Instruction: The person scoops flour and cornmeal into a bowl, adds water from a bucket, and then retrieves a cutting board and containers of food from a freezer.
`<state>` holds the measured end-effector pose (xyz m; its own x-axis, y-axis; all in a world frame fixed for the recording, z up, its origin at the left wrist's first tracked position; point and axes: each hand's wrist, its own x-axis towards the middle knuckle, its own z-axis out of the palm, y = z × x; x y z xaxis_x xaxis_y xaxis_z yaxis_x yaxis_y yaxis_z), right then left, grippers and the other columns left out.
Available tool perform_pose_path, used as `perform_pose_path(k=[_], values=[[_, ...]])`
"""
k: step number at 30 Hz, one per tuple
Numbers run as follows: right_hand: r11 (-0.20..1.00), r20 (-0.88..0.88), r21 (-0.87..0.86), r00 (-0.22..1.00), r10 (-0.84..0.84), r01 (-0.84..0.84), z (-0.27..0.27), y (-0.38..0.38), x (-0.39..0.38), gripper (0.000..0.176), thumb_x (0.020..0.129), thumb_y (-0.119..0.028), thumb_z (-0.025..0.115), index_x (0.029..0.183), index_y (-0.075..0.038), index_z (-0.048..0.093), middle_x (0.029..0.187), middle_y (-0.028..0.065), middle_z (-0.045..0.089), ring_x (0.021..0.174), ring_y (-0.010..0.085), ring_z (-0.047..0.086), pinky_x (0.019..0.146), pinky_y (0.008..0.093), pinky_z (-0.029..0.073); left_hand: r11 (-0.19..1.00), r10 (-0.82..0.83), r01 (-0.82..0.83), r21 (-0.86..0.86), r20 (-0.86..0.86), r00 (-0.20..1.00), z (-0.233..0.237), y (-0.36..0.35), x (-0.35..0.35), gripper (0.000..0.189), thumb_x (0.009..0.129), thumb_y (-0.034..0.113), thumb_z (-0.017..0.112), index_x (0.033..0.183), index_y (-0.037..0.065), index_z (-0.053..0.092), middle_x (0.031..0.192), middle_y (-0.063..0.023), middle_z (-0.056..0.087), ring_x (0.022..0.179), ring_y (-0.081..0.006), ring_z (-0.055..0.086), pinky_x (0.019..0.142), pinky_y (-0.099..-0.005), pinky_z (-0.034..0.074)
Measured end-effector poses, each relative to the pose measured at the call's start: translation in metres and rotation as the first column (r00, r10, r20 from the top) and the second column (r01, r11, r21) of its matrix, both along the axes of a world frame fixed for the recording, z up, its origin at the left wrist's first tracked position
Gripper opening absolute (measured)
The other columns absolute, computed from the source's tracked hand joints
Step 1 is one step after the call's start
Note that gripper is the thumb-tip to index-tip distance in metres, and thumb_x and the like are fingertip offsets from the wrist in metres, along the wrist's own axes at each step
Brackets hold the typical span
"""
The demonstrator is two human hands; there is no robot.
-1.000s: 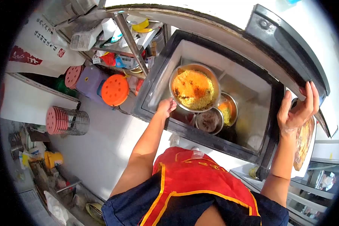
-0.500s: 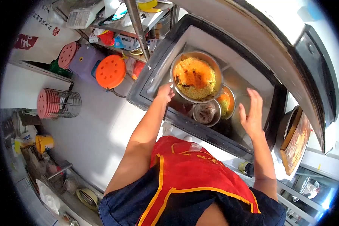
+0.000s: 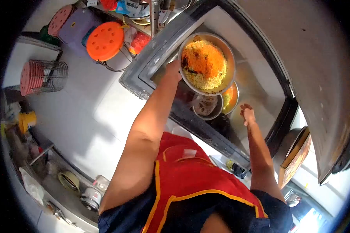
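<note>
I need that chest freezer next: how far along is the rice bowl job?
Done: lid is up. In hand: left hand grips the rice bowl by its rim over the chest; right hand reaches inside, empty. Left: bowl not set down anywhere, lid not shut.

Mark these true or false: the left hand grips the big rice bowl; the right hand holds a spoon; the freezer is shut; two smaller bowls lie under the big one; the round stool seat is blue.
1. The left hand grips the rim of the large bowl of yellow-orange rice. True.
2. The right hand holds a spoon. False: it is empty, with its fingers open, reaching into the freezer.
3. The freezer is shut. False: it stands open, with bowls showing inside.
4. Two smaller bowls lie lower in the freezer, partly under the large bowl. True.
5. The stool seat is blue. False: it is orange.
</note>
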<state>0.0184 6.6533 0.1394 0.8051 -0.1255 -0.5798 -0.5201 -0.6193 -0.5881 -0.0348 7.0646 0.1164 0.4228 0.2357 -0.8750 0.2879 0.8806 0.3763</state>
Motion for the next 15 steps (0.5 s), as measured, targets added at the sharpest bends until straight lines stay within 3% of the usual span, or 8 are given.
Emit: perform_pose_path(k=[2, 3, 4, 5, 6, 8, 11, 15], values=[[0.998, -0.069, 0.025, 0.996, -0.060, 0.062, -0.048, -0.020, 0.028, 0.014, 0.080, -0.009, 0.045, 0.090, -0.002, 0.053, 0.080, 0.0070, 0.053, 0.061, 0.0143, 0.046, 0.051, 0.0270, 0.040, 0.978, -0.130, 0.137, 0.158, -0.052, 0.990, -0.024, -0.003, 0.010, 0.052, 0.074, 0.027, 0.063, 0.115, 0.009, 0.039, 0.114, -0.0127, 0.030, 0.100, -0.0282, 0.031, 0.078, -0.0488, 0.032], [0.990, -0.095, 0.058, 0.988, -0.122, 0.128, -0.055, -0.015, 0.039, 0.012, 0.080, -0.009, 0.045, 0.085, -0.002, 0.054, 0.076, 0.0068, 0.052, 0.058, 0.0145, 0.046, 0.048, 0.0273, 0.039, 0.810, -0.399, 0.436, 0.392, -0.177, 0.900, -0.038, -0.002, 0.015, 0.049, 0.072, 0.027, 0.065, 0.111, 0.008, 0.042, 0.108, -0.0120, 0.034, 0.093, -0.0271, 0.035, 0.075, -0.0466, 0.034], [0.955, -0.123, 0.132, 0.961, -0.249, 0.264, -0.040, 0.012, 0.035, 0.012, 0.081, -0.009, 0.045, 0.080, -0.002, 0.053, 0.071, 0.0066, 0.050, 0.056, 0.0147, 0.045, 0.044, 0.0274, 0.037, 0.421, -0.574, 0.708, 0.567, -0.438, 0.692, -0.051, -0.002, 0.019, 0.047, 0.070, 0.027, 0.067, 0.107, 0.007, 0.044, 0.101, -0.0114, 0.039, 0.087, -0.0260, 0.038, 0.071, -0.0444, 0.037], [0.928, -0.182, 0.232, 0.950, -0.255, 0.293, -0.067, -0.002, 0.048, 0.011, 0.081, -0.009, 0.044, 0.075, -0.003, 0.051, 0.065, 0.0059, 0.047, 0.050, 0.0147, 0.043, 0.041, 0.0269, 0.035, 0.064, -0.578, 0.818, 0.571, -0.647, 0.497, -0.061, -0.003, 0.021, 0.045, 0.069, 0.027, 0.068, 0.102, 0.005, 0.047, 0.095, -0.0107, 0.043, 0.080, -0.0248, 0.041, 0.067, -0.0422, 0.040], [0.890, -0.240, 0.326, 0.938, -0.249, 0.319, -0.091, -0.012, 0.064, 0.013, 0.081, -0.009, 0.044, 0.069, -0.004, 0.049, 0.060, 0.0052, 0.044, 0.045, 0.0147, 0.040, 0.037, 0.0264, 0.032, -0.150, -0.537, 0.836, 0.527, -0.754, 0.379, -0.073, -0.004, 0.026, 0.043, 0.067, 0.027, 0.070, 0.098, 0.004, 0.050, 0.088, -0.0100, 0.047, 0.074, -0.0237, 0.045, 0.063, -0.0401, 0.042], [0.896, -0.077, 0.209, 0.920, -0.385, 0.393, -0.092, 0.027, 0.074, 0.018, 0.081, -0.008, 0.042, 0.064, -0.006, 0.043, 0.052, 0.0033, 0.037, 0.038, 0.0129, 0.034, 0.032, 0.0256, 0.025, -0.402, -0.430, 0.814, 0.418, -0.872, 0.235, -0.094, -0.004, 0.036, 0.040, 0.064, 0.028, 0.074, 0.089, 0.002, 0.056, 0.075, -0.0087, 0.056, 0.061, -0.0214, 0.051, 0.056, -0.0357, 0.047], [0.925, -0.121, 0.242, 0.955, -0.269, 0.291, -0.127, 0.019, 0.118, 0.019, 0.081, -0.008, 0.041, 0.063, -0.008, 0.041, 0.051, 0.0022, 0.035, 0.035, 0.0127, 0.032, 0.031, 0.0264, 0.025, -0.385, -0.577, 0.871, 0.305, -0.816, 0.031, -0.093, 0.000, 0.057, 0.030, 0.069, 0.025, 0.070, 0.086, 0.002, 0.059, 0.069, -0.0083, 0.056, 0.059, -0.0203, 0.054, 0.053, -0.0371, 0.048], [0.862, -0.171, 0.368, 0.937, -0.305, 0.348, -0.159, 0.019, 0.165, 0.017, 0.084, -0.011, 0.039, 0.068, -0.008, 0.044, 0.055, 0.0028, 0.038, 0.041, 0.0141, 0.038, 0.038, 0.0279, 0.034, -0.409, -0.444, 0.870, 0.273, -0.893, 0.072, -0.121, -0.018, 0.072, 0.022, 0.071, 0.022, 0.066, 0.084, 0.006, 0.062, 0.070, -0.0075, 0.058, 0.063, -0.0206, 0.058, 0.051, -0.0350, 0.048]])
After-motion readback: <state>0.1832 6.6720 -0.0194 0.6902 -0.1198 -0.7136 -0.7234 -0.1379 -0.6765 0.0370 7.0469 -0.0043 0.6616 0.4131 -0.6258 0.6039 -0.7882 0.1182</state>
